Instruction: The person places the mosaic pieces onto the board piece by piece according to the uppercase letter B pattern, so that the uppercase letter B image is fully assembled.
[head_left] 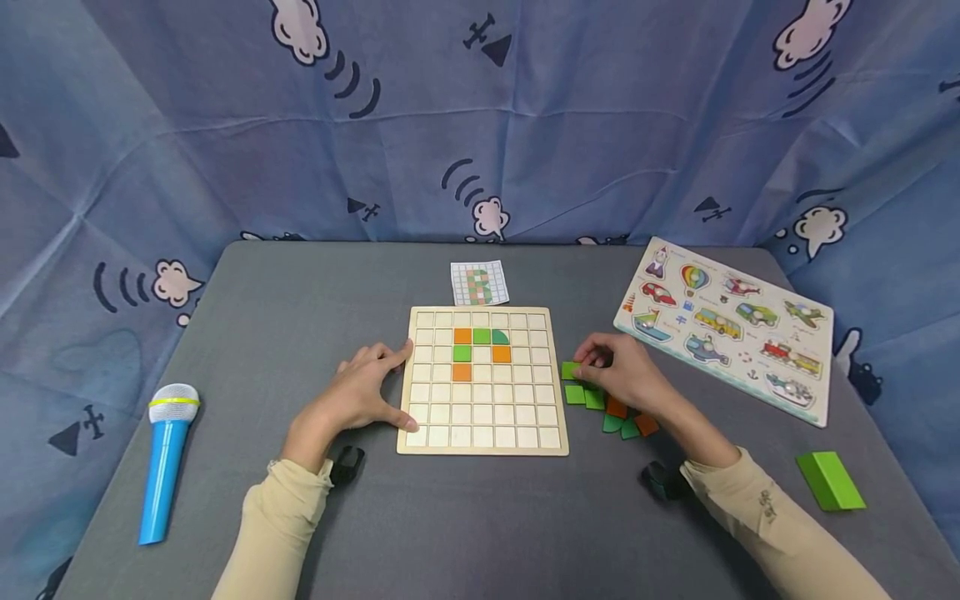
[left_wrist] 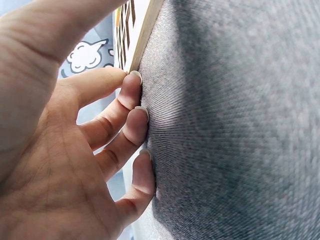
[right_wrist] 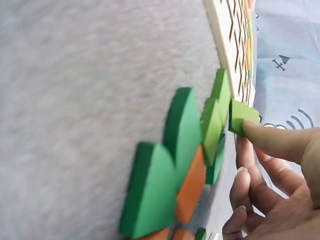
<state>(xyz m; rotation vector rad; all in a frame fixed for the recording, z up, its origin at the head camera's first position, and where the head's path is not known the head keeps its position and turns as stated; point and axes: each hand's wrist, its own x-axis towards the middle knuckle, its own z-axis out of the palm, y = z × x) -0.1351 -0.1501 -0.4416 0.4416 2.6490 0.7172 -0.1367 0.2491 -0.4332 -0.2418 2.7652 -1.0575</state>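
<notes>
My right hand (head_left: 628, 375) pinches a light green square tile (right_wrist: 243, 114) between thumb and finger, just off the right side of the wooden grid board (head_left: 495, 414). Below that hand lies a loose pile of light green tiles (head_left: 575, 394), orange tiles (head_left: 646, 424) and dark green rounded tiles (right_wrist: 152, 192). My left hand (head_left: 351, 398) spreads along the board's left edge, index fingertip touching high on it and thumb near the bottom corner. Several orange and green tiles (head_left: 462, 354) sit in the board's upper squares, including a dark green rounded one (head_left: 499, 337).
Behind the board lies a small card (head_left: 495, 283) printed with a coloured grid pattern. A vehicle picture puzzle board (head_left: 738, 333) is at the back right, a green block (head_left: 831, 481) at the right. On the far left lies a blue toy microphone (head_left: 167, 467).
</notes>
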